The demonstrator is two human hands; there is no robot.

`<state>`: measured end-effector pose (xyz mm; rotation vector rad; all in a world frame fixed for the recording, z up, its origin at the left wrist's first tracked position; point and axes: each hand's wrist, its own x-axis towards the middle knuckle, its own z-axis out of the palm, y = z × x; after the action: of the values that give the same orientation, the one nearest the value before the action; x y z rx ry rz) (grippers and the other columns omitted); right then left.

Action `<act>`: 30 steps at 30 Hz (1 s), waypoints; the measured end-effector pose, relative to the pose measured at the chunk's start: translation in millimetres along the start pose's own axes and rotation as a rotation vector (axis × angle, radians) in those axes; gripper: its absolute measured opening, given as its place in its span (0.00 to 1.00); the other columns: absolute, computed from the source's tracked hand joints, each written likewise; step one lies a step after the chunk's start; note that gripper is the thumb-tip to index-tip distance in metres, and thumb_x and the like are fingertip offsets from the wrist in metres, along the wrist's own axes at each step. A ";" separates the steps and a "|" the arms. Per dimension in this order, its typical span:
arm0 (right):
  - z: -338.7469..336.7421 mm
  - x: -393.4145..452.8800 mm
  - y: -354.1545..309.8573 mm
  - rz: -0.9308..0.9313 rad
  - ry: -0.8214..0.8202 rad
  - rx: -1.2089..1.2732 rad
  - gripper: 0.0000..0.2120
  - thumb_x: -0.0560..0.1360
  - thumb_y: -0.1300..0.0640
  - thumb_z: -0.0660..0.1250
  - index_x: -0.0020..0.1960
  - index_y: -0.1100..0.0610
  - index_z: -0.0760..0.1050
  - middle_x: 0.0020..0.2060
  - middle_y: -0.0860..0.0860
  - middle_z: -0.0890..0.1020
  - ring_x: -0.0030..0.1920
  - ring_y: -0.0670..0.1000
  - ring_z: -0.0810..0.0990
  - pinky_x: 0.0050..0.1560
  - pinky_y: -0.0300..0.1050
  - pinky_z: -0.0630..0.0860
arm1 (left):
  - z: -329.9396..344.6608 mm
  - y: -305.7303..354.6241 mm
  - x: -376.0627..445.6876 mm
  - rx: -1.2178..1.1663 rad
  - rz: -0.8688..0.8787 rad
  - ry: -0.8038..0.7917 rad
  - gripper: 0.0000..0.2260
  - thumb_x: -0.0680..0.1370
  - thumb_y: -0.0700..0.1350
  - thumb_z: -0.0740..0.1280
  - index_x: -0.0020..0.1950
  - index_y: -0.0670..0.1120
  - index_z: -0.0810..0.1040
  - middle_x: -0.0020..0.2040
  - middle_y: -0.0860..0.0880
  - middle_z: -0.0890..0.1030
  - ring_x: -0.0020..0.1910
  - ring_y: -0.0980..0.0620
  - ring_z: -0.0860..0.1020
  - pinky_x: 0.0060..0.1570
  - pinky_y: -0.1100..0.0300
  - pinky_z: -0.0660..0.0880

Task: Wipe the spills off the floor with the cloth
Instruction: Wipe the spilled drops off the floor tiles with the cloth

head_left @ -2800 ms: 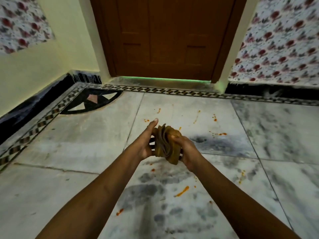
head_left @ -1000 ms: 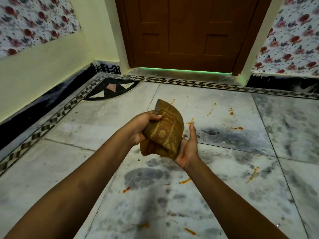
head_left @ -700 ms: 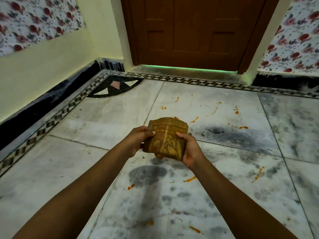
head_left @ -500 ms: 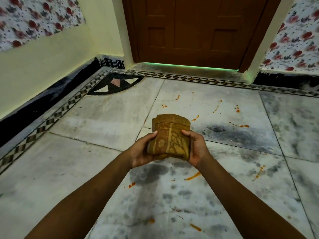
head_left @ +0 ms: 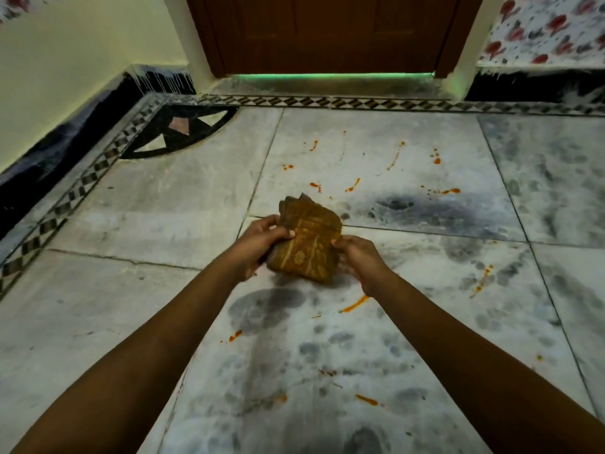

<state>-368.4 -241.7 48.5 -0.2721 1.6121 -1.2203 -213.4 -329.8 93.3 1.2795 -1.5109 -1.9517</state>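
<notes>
**Cloth lowered, floor not yet touched**

Lowered since half a second ago, my fingers [head_left: 284, 231] curl round the folded cloth [head_left: 307, 252]: left hand [head_left: 258, 244] and right hand [head_left: 358, 257] grip its opposite edges (above the floor, I judge). Orange spills [head_left: 355, 303] lie just below-right, nearer my right hand; more dot the floor [head_left: 163, 208] toward the door [head_left: 327, 31].

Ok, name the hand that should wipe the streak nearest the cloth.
Right hand, probably: the streak lies just under its wrist, and it already holds the cloth.
</notes>
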 end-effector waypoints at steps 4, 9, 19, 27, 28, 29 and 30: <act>-20.3 31.6 1.4 -0.155 0.188 -0.334 0.14 0.77 0.57 0.64 0.61 0.57 0.76 0.63 0.55 0.77 0.61 0.56 0.75 0.62 0.47 0.69 | -10.7 30.5 38.6 0.655 0.334 0.345 0.06 0.72 0.44 0.68 0.46 0.47 0.74 0.42 0.44 0.80 0.43 0.43 0.78 0.44 0.52 0.75; -26.3 48.2 24.1 -0.338 0.315 -0.497 0.21 0.79 0.56 0.60 0.71 0.58 0.66 0.69 0.56 0.70 0.69 0.55 0.68 0.66 0.44 0.63 | -0.5 12.4 83.5 1.275 0.484 0.579 0.15 0.76 0.45 0.63 0.62 0.43 0.69 0.51 0.40 0.80 0.48 0.36 0.77 0.40 0.53 0.68; -55.1 134.4 14.5 -0.564 0.454 -1.141 0.36 0.74 0.44 0.45 0.75 0.65 0.52 0.75 0.61 0.56 0.75 0.58 0.53 0.74 0.53 0.46 | 0.5 -36.6 141.5 1.024 0.266 0.567 0.23 0.76 0.66 0.54 0.55 0.50 0.76 0.55 0.45 0.80 0.57 0.41 0.76 0.46 0.56 0.67; -59.3 173.8 7.7 -0.483 0.550 -1.305 0.35 0.77 0.42 0.45 0.76 0.63 0.47 0.76 0.60 0.50 0.76 0.57 0.48 0.74 0.53 0.43 | 9.5 -63.2 187.9 1.299 0.133 0.513 0.31 0.76 0.66 0.46 0.77 0.57 0.50 0.78 0.48 0.47 0.77 0.47 0.43 0.72 0.43 0.38; -59.4 174.2 8.4 -0.490 0.566 -1.302 0.36 0.76 0.42 0.45 0.76 0.63 0.48 0.76 0.60 0.51 0.76 0.57 0.49 0.74 0.53 0.43 | 10.6 -62.9 187.8 1.297 0.132 0.534 0.32 0.74 0.65 0.45 0.76 0.57 0.50 0.78 0.48 0.47 0.77 0.47 0.44 0.72 0.43 0.38; -58.9 175.5 8.4 -0.495 0.575 -1.297 0.36 0.76 0.42 0.45 0.76 0.63 0.48 0.76 0.60 0.52 0.76 0.58 0.50 0.74 0.53 0.44 | 10.6 -61.2 190.9 1.297 0.124 0.548 0.32 0.73 0.65 0.45 0.76 0.57 0.50 0.78 0.49 0.48 0.77 0.47 0.45 0.71 0.43 0.39; -58.5 174.9 9.6 -0.500 0.583 -1.299 0.36 0.76 0.42 0.46 0.76 0.63 0.49 0.76 0.60 0.52 0.76 0.58 0.51 0.74 0.53 0.44 | 9.7 -59.4 193.7 1.294 0.117 0.558 0.32 0.73 0.65 0.45 0.76 0.57 0.50 0.78 0.49 0.48 0.77 0.47 0.45 0.71 0.42 0.39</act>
<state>-487.3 -324.3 -66.2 -1.2691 2.8036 -0.3817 -309.1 -444.4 -43.9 1.8345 -2.4343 -0.2494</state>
